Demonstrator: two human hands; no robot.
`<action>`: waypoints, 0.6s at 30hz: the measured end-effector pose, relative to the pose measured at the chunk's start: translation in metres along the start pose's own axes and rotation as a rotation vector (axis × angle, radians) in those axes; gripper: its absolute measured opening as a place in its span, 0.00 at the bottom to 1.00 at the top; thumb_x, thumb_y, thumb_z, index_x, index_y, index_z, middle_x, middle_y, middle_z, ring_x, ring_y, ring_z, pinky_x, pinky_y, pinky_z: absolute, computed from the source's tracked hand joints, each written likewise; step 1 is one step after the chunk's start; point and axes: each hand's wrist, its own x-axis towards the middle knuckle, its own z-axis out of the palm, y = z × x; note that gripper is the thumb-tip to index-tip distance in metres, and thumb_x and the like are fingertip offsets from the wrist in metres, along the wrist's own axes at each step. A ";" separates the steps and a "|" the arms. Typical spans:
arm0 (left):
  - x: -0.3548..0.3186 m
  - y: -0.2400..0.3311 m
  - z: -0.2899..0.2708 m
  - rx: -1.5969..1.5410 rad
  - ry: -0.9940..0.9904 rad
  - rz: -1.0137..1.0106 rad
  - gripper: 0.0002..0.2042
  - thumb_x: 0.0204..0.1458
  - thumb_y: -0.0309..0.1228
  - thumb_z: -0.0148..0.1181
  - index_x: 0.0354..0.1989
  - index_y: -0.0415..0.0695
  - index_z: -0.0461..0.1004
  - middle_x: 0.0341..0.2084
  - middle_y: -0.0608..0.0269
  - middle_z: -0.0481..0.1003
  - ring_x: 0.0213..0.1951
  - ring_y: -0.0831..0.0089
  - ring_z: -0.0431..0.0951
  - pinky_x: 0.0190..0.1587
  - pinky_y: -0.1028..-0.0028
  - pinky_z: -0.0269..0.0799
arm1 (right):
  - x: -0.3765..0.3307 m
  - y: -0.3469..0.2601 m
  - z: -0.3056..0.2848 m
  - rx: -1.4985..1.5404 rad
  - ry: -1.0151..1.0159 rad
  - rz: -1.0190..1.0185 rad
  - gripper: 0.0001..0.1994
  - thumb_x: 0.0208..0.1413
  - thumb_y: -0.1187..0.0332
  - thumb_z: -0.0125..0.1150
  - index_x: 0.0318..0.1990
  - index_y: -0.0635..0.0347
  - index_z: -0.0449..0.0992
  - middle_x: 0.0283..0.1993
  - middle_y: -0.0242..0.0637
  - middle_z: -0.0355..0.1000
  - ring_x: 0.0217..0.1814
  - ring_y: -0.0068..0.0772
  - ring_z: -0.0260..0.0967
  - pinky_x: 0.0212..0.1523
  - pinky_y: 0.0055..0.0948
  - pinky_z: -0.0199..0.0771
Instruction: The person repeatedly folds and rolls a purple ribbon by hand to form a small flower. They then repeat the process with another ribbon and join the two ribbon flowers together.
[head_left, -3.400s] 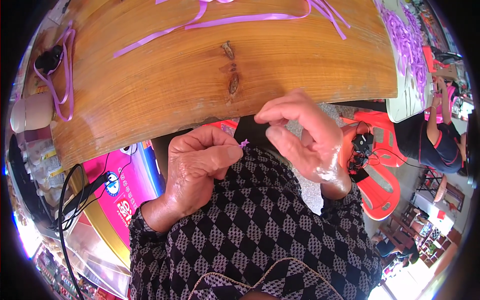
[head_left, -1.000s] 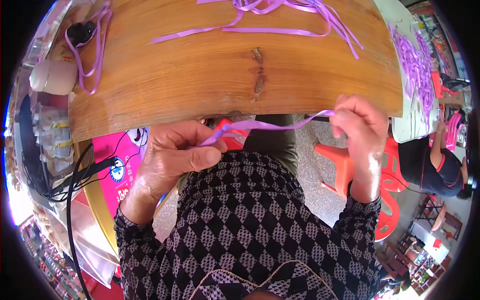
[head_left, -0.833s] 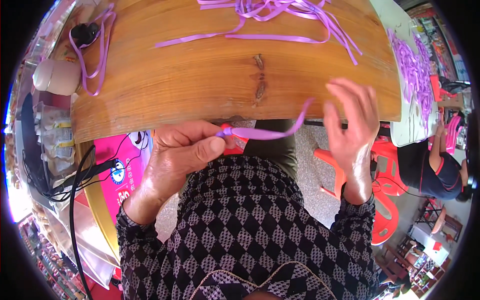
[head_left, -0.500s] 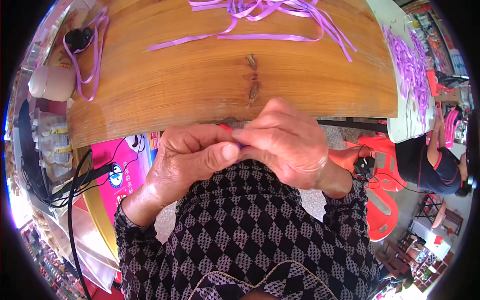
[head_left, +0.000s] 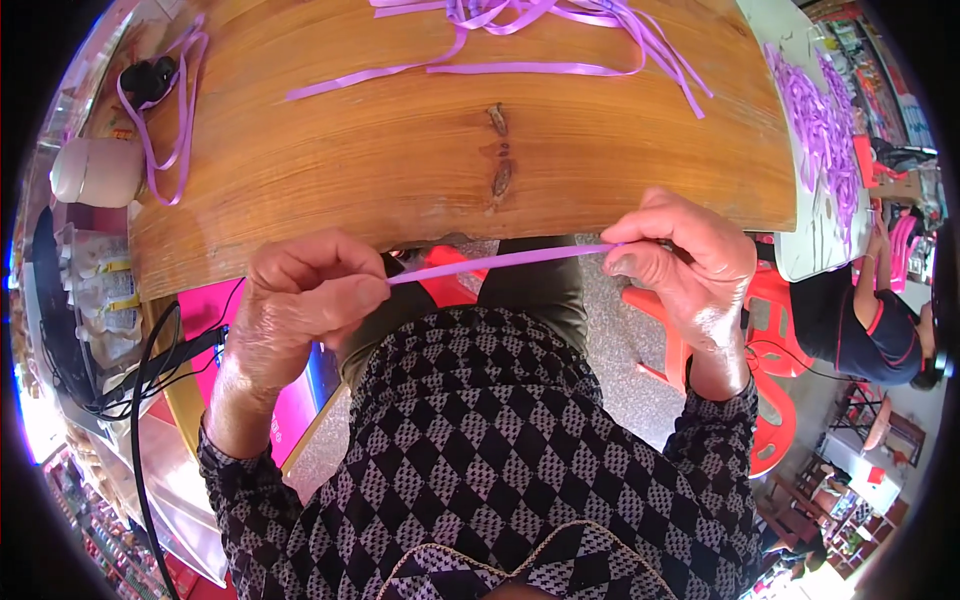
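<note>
A wooden tabletop (head_left: pixel 420 150) with a dark knot spans the view, above a grey floor with red plastic stools (head_left: pixel 760 330). The left hand (head_left: pixel 305 300) and the right hand (head_left: pixel 690 265) each pinch one end of a purple ribbon strip (head_left: pixel 500 262), stretched taut between them just below the tabletop's near edge. More purple ribbon strips (head_left: pixel 560 40) lie scattered at the far side. A black cable (head_left: pixel 140 400) hangs at left.

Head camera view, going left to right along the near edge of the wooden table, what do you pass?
Black cables → left hand pinching one end → taut purple ribbon strip → right hand pinching the other end → red plastic chair → another person in a black top.
</note>
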 end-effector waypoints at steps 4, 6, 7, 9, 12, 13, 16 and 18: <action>-0.001 -0.006 0.007 0.088 0.003 0.100 0.03 0.45 0.24 0.60 0.26 0.38 0.75 0.15 0.72 0.69 0.19 0.87 0.65 0.20 0.87 0.56 | 0.002 0.000 -0.001 -0.080 -0.005 -0.062 0.09 0.37 0.72 0.67 0.28 0.62 0.75 0.21 0.32 0.68 0.21 0.27 0.63 0.22 0.23 0.60; -0.004 -0.003 0.002 0.121 -0.034 0.063 0.03 0.45 0.24 0.60 0.26 0.38 0.75 0.15 0.72 0.69 0.19 0.87 0.65 0.21 0.86 0.56 | 0.005 0.002 -0.004 -0.156 0.005 -0.161 0.09 0.37 0.73 0.67 0.28 0.62 0.75 0.21 0.33 0.68 0.22 0.27 0.64 0.23 0.23 0.61; -0.004 -0.001 -0.001 0.155 -0.071 0.025 0.04 0.45 0.25 0.60 0.25 0.37 0.75 0.15 0.72 0.69 0.19 0.87 0.65 0.22 0.86 0.57 | 0.005 0.004 -0.007 -0.158 0.006 -0.161 0.09 0.37 0.73 0.67 0.28 0.62 0.75 0.21 0.33 0.68 0.22 0.27 0.64 0.23 0.23 0.61; -0.006 0.000 -0.010 0.165 -0.052 0.008 0.04 0.44 0.25 0.60 0.24 0.37 0.74 0.15 0.72 0.69 0.19 0.87 0.65 0.22 0.86 0.57 | 0.002 0.014 -0.017 -0.231 0.035 -0.202 0.07 0.43 0.77 0.63 0.31 0.69 0.74 0.21 0.32 0.66 0.25 0.22 0.63 0.26 0.19 0.62; -0.011 -0.001 -0.027 0.173 -0.007 -0.001 0.05 0.43 0.27 0.61 0.24 0.37 0.74 0.15 0.71 0.69 0.19 0.86 0.66 0.22 0.85 0.57 | -0.008 0.032 -0.039 -0.323 0.242 -0.032 0.04 0.46 0.80 0.59 0.32 0.68 0.74 0.24 0.32 0.68 0.28 0.21 0.65 0.30 0.19 0.65; -0.013 -0.001 -0.033 0.170 0.022 0.007 0.06 0.42 0.28 0.61 0.23 0.37 0.73 0.15 0.70 0.69 0.19 0.85 0.66 0.21 0.85 0.57 | -0.011 0.038 -0.049 -0.321 0.240 -0.035 0.04 0.46 0.80 0.59 0.32 0.68 0.74 0.24 0.32 0.68 0.28 0.21 0.65 0.30 0.19 0.65; -0.017 -0.005 -0.054 0.133 0.082 0.020 0.06 0.40 0.27 0.58 0.20 0.37 0.71 0.13 0.69 0.68 0.16 0.84 0.64 0.20 0.85 0.56 | -0.020 0.059 -0.082 -0.378 0.434 0.077 0.05 0.47 0.82 0.56 0.34 0.68 0.74 0.28 0.31 0.70 0.31 0.20 0.66 0.34 0.18 0.66; -0.020 -0.007 -0.065 0.067 0.149 0.044 0.05 0.36 0.26 0.55 0.18 0.37 0.68 0.11 0.68 0.65 0.14 0.84 0.61 0.18 0.84 0.53 | -0.024 0.077 -0.105 -0.492 0.560 0.069 0.06 0.48 0.80 0.56 0.35 0.67 0.75 0.30 0.30 0.70 0.30 0.18 0.66 0.34 0.15 0.64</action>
